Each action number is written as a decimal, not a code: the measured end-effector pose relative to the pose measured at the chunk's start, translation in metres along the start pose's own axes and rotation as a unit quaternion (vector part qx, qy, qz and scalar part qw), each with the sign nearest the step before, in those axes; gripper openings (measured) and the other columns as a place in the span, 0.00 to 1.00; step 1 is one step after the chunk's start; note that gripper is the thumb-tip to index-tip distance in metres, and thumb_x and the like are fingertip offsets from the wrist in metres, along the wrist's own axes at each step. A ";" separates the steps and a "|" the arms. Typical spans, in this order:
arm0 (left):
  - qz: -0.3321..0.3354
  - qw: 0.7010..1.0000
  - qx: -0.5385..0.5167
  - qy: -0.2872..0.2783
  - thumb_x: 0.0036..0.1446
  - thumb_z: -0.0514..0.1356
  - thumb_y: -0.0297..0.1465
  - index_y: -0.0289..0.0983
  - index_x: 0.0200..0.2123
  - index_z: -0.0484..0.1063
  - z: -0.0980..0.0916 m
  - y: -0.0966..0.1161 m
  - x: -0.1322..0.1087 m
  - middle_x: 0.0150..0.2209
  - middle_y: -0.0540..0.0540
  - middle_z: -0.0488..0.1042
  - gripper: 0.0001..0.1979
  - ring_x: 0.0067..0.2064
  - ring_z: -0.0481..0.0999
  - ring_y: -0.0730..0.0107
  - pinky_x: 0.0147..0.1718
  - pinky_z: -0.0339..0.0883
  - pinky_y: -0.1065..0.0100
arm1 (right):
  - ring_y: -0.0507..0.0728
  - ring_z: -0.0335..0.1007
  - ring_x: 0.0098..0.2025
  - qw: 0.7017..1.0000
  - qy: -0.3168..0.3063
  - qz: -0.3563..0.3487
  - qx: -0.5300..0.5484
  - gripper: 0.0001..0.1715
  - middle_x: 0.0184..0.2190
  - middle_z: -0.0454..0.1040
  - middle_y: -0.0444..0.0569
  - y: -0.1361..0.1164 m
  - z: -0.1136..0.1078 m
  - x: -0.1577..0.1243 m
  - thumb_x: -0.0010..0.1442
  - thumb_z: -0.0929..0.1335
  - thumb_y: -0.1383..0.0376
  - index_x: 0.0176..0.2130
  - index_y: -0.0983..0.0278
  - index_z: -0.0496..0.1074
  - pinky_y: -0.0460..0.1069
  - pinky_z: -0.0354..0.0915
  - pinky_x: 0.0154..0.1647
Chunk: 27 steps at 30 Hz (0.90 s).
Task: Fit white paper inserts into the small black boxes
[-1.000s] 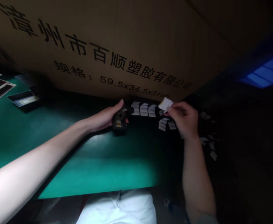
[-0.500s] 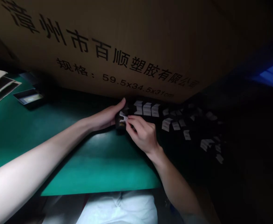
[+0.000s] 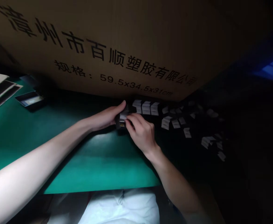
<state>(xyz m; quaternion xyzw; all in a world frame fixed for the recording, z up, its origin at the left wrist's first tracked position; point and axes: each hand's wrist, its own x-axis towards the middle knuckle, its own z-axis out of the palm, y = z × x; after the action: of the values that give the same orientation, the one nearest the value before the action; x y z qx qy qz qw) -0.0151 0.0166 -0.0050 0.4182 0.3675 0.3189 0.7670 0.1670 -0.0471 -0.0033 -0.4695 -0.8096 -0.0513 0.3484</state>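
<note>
Near the middle of the green table a small dark box (image 3: pixel 118 127) is held by my left hand (image 3: pixel 107 117), whose thumb points up along the box's far side. My right hand (image 3: pixel 142 132) comes from the right with thumb and fingertips pinched on a small white folded card (image 3: pixel 123 116). That card sits at the opening of the box, and something yellowish shows just below it. My left fingers are mostly hidden behind the box.
A large cardboard carton (image 3: pixel 117 40) with black printing stands right behind my hands. Several white folded cards (image 3: pixel 146 108) lie to the right in the dark. On the left are an open dark box (image 3: pixel 30 100) and a stack of dark, light-edged sheets (image 3: pixel 1 90) on the green tabletop (image 3: pixel 99 174).
The white card has turned and moved in against the box, now lying flatter across its opening. My right hand has shifted slightly with it; my left hand keeps its hold.
</note>
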 end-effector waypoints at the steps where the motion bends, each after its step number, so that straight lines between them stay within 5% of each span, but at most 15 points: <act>1: 0.000 1.000 0.008 -0.001 0.55 0.66 0.60 0.37 0.36 0.82 0.000 0.000 0.000 0.35 0.42 0.83 0.30 0.39 0.82 0.58 0.40 0.76 0.61 | 0.54 0.84 0.41 1.000 -0.009 0.002 0.011 0.12 0.47 0.84 0.50 0.001 0.001 0.000 0.75 0.66 0.65 0.46 0.61 0.80 0.47 0.77 0.40; 6: 0.004 0.999 0.044 -0.009 0.54 0.65 0.63 0.37 0.34 0.80 0.000 -0.001 0.000 0.33 0.44 0.81 0.32 0.36 0.79 0.62 0.38 0.74 0.64 | 0.54 0.83 0.42 0.999 -0.026 -0.001 0.039 0.13 0.48 0.83 0.50 0.006 0.004 -0.002 0.76 0.65 0.63 0.50 0.61 0.80 0.46 0.78 0.44; 16: 0.003 0.997 0.083 -0.006 0.57 0.66 0.59 0.38 0.31 0.80 0.000 0.000 -0.003 0.32 0.43 0.81 0.28 0.39 0.81 0.55 0.36 0.75 0.61 | 0.52 0.82 0.36 0.998 -0.052 -0.004 -0.024 0.12 0.39 0.83 0.47 0.001 0.007 0.000 0.76 0.67 0.61 0.50 0.59 0.81 0.44 0.71 0.33; 27: -0.010 0.999 0.036 -0.003 0.54 0.65 0.63 0.36 0.35 0.81 0.001 0.002 -0.001 0.35 0.42 0.83 0.32 0.37 0.82 0.60 0.37 0.76 0.63 | 0.53 0.84 0.39 0.999 -0.038 -0.030 0.002 0.16 0.47 0.85 0.48 0.008 0.000 0.000 0.77 0.64 0.65 0.51 0.60 0.81 0.45 0.77 0.39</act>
<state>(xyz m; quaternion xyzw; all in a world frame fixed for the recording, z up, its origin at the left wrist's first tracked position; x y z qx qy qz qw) -0.0149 0.0165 -0.0021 0.4430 0.3809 0.2970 0.7553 0.1731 -0.0424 -0.0054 -0.4456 -0.8363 -0.0423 0.3165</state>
